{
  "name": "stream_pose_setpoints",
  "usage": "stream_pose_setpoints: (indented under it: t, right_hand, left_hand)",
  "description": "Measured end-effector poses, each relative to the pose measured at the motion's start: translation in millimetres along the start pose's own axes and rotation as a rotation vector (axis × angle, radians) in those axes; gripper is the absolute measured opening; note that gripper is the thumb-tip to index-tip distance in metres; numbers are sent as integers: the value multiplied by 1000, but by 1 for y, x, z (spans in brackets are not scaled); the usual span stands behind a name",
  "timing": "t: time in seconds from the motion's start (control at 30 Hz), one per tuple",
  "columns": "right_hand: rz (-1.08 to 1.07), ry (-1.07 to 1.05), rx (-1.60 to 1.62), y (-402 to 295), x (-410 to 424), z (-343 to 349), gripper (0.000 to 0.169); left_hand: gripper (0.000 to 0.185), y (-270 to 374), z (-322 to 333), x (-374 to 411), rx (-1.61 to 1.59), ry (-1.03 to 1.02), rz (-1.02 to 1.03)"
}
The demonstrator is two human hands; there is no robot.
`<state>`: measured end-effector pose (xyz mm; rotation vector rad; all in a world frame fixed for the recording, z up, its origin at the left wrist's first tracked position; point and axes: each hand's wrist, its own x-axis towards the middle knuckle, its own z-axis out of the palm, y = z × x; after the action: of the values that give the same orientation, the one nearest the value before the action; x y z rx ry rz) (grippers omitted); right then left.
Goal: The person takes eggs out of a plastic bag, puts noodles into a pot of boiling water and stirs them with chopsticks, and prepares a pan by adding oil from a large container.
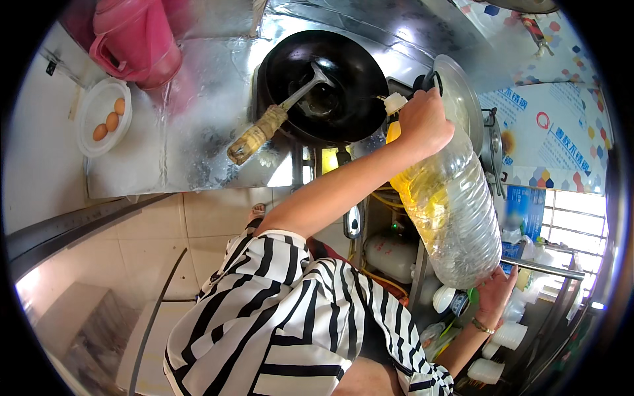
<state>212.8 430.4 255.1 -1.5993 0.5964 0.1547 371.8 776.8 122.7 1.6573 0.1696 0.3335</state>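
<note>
My left hand (427, 116) grips a large clear plastic bottle (446, 213) close to its neck. Under the bottle's base, my right hand (495, 292) supports it with the fingers spread. The bottle is tilted, its white-capped mouth at the right rim of a black wok (282, 74). Yellow oil lies in its lower side, towards the neck, and a thin stream seems to leave the mouth over the wok. A metal wok spatula (307, 91) with a wrapped handle rests in the wok, its handle over the left rim. Dark shiny liquid is at the wok's bottom.
A metal lid (460, 99) with a black knob stands behind my left hand. On the foil-covered counter (208, 114) are a pink jug (133, 44) and a white plastic bowl (84, 133) of eggs. A gas cylinder (391, 252) stands below; bowls and cups sit at lower right.
</note>
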Motion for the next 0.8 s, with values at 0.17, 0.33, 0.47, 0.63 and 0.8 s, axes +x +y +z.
stream_pose_setpoints:
  t: [0.17,0.33,0.47,0.63,0.8]
  right_hand:
    - [-3,81,-2,-1,-4,4,68]
    - [17,82,-5,1,-6,-8,69]
    - [10,120,-12,4,-7,-10,69]
    - [7,103,-39,5,-8,-12,69]
    - [-1,118,-47,6,-10,-7,69]
  left_hand:
    - [53,2,11,3,17,-6,-12]
    - [52,-1,13,-6,9,-47,-40]
    - [52,0,12,-12,26,-69,-70]
    - [50,-3,11,-20,37,-28,-54]
    - [51,-4,9,-28,47,-36,-55]
